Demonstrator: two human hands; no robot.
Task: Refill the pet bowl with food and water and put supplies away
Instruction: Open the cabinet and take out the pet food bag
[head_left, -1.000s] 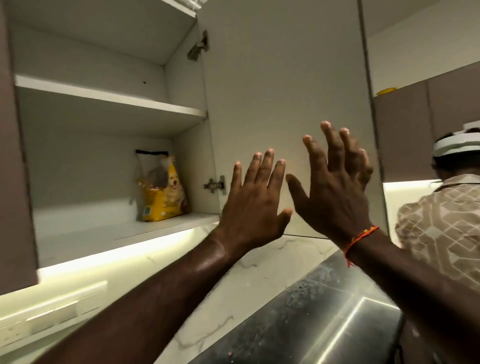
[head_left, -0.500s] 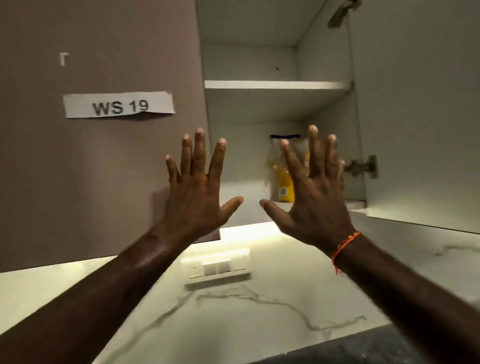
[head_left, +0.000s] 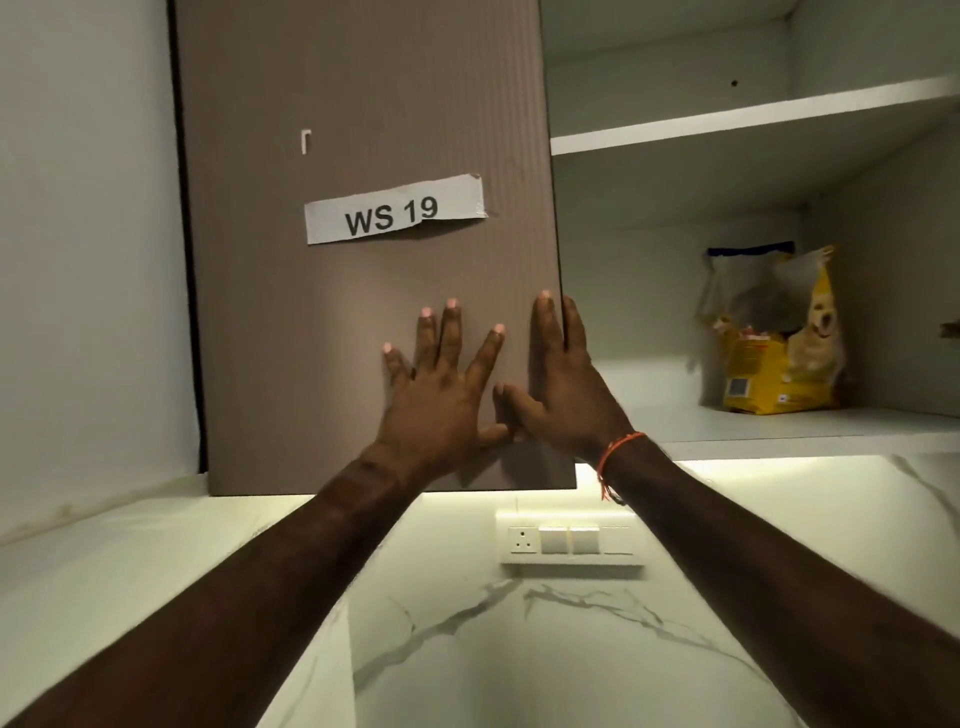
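Left hand (head_left: 441, 400): fingers straight and spread, palm flat against the lower part of the brown cabinet door (head_left: 363, 312). It holds nothing.

Right hand (head_left: 563, 389): fingers straight and close together, lying along the door's right edge; thumb stretched left, its tip meeting the left thumb. Whether the fingertips hook behind the edge cannot be told. It carries nothing. An orange thread band (head_left: 618, 447) circles the right wrist.

The door bears a white paper label (head_left: 395, 210) reading "WS 19", taped slightly askew, with a small white mark above it.

To the right of the door the cabinet stands open. The food bag (head_left: 779, 338), yellow with a dog printed on its front, stands upright on the lower shelf (head_left: 779, 431), toward the back right corner, its top crumpled and folded. It is well apart from both hands. The upper shelf (head_left: 753, 119) crosses the compartment above it.

A light strip glows under the cabinet. Below it, on the white marble-veined wall, sits a switch plate (head_left: 569, 540) with one socket at its left and rocker switches beside it. Both bare forearms reach up from the bottom edge of the head view.
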